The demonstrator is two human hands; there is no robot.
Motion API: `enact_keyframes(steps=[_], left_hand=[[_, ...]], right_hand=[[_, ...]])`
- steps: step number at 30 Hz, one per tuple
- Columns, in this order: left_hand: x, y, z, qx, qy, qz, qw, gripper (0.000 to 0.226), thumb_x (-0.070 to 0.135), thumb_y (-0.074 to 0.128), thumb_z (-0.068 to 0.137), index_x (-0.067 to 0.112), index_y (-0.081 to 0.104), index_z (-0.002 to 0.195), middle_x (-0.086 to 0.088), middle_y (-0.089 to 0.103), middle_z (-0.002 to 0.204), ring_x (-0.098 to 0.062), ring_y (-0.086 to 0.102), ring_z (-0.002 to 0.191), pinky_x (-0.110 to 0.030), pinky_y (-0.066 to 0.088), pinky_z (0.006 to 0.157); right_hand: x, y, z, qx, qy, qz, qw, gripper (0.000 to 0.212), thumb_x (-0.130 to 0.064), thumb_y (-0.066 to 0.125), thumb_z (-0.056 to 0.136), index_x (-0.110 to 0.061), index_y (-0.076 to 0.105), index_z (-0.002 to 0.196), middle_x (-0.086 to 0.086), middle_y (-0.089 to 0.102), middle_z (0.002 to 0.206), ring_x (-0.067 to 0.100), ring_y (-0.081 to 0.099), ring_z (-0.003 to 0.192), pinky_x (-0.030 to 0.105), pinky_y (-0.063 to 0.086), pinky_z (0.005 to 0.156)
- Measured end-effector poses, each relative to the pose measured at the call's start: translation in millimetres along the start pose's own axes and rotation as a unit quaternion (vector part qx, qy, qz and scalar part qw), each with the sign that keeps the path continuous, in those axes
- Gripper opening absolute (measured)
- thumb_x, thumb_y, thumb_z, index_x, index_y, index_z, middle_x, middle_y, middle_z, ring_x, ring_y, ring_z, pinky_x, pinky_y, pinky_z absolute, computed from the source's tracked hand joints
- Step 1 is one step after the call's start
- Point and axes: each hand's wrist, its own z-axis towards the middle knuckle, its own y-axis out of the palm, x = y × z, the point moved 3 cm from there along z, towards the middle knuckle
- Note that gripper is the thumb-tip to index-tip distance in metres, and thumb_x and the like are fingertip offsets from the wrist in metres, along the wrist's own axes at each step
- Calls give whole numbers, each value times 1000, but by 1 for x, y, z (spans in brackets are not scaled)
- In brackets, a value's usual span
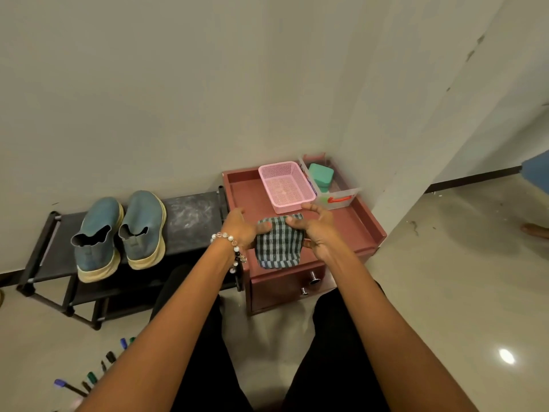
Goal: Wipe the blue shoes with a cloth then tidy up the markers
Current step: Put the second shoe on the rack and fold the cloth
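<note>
Blue shoes [118, 233] with cream soles, green-and-white checked cloth [277, 242], pink basket [285, 185], maroon cabinet [350, 230].

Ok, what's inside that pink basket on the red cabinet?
The pink basket looks empty: its mesh floor shows bare. The near wall hides a thin strip of the floor, and the right hand, holding the checked cloth, covers its front corner.

Both hands [279, 230] fwd, fingers curled.
</note>
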Motion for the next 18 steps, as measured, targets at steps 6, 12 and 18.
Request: enact_keyframes(steps=[6, 12, 18], left_hand=[[5, -5, 1, 62, 89, 43, 993, 39, 8, 80, 73, 34, 68, 100, -6, 67, 98, -22, 66, 91, -43, 55, 86], [11, 1, -6, 25, 147, 223, 963, 63, 3, 86, 61, 27, 64, 116, 0, 60, 118, -19, 57, 111, -32, 51, 94], [17, -1, -5, 97, 196, 400, 890, 46, 21, 81, 72, 13, 65, 115, -11, 61, 112, -24, 57, 105, -32, 46, 90]], right_hand=[[-5, 5, 2, -96, -80, -48, 991, 49, 13, 78, 61, -10, 65, 103, 16, 67, 106, 27, 65, 97, 36, 57, 78], [-5, 14, 15, -111, -124, -197, 966, 74, 21, 75, 56, -13, 61, 120, 5, 57, 122, 21, 53, 114, 40, 52, 92], [0, 23, 27, -74, -228, -367, 899, 38, -3, 73, 75, -16, 66, 109, 4, 63, 107, 20, 59, 103, 39, 51, 91]])
